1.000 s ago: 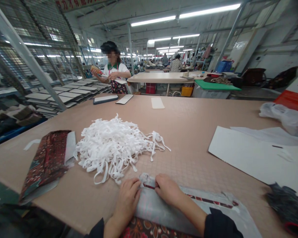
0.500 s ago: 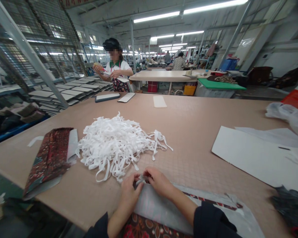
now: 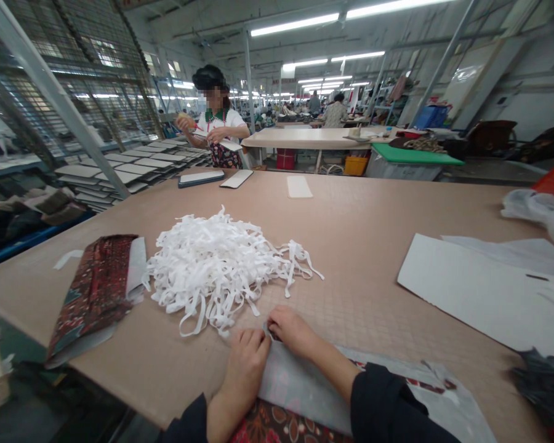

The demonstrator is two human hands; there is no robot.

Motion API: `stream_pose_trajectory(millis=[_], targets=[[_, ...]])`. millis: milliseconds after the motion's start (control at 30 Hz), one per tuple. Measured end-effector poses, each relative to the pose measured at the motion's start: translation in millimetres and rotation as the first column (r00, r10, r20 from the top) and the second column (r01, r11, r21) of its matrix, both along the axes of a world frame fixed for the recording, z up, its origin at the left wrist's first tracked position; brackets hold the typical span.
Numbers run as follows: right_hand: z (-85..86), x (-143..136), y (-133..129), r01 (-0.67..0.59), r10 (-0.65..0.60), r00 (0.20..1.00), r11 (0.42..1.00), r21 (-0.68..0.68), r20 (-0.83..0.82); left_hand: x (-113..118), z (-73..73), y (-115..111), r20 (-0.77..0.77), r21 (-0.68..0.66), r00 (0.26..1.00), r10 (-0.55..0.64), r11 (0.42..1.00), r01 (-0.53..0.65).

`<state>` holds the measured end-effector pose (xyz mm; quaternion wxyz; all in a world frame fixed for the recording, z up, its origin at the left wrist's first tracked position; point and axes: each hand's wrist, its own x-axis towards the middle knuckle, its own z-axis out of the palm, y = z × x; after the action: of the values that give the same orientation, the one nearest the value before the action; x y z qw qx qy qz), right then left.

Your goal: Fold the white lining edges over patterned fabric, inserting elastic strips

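Both hands are at the near edge of the table, working at the corner of a patterned fabric piece (image 3: 300, 384) with a pale grey backing turned up. My left hand (image 3: 248, 363) is closed on the corner, its fingers curled over and the fingertips hidden. Close beside it my right hand (image 3: 292, 330) pinches the same edge, thumb and fingers bent inward. Dark floral print shows below the backing and in a slit along its right part. Just beyond my hands lies a loose heap of white fabric strips (image 3: 212, 261).
A folded red-brown patterned piece (image 3: 95, 289) lies at left. White board (image 3: 480, 295) and a black plastic bag (image 3: 542, 384) are at right. Small pale panels (image 3: 299, 186) lie along the far edge. A co-worker (image 3: 221, 126) stands beyond, near racks of panels (image 3: 133, 166).
My left hand has turned over from an open-thumbed pinch to curled fingers, back of the hand up, and moved slightly right. The right hand stays at the corner. The view has shifted slightly.
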<state>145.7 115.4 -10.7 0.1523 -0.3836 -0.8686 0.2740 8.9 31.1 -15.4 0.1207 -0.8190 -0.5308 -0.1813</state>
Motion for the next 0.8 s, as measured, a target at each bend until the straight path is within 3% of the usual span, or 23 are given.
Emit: stream_pose_trajectory(millis=[267,567,667,800], targets=[[4.6,-6.9,1.0,0.019,-0.018,0.998,1.0,-0.019,0.064,0.9,-3.0,-1.0,-0.143,-0.072,0.99,-0.02,0.997,0.009],[1.5,6.0,-9.1,0.116,-0.116,0.993,0.993,-0.021,-0.024,2.3,2.6,1.7,-0.144,-0.217,0.987,0.069,0.971,-0.099],[-0.8,13.4,-19.1,0.01,-0.006,0.997,0.998,0.056,-0.078,2.3,2.8,1.3,-0.125,-0.223,0.988,0.089,0.968,-0.115],[-4.9,12.6,-26.7,-0.057,0.048,0.998,0.966,0.252,0.044,3.4,3.2,1.0,-0.123,-0.234,0.987,0.103,0.964,-0.13]])
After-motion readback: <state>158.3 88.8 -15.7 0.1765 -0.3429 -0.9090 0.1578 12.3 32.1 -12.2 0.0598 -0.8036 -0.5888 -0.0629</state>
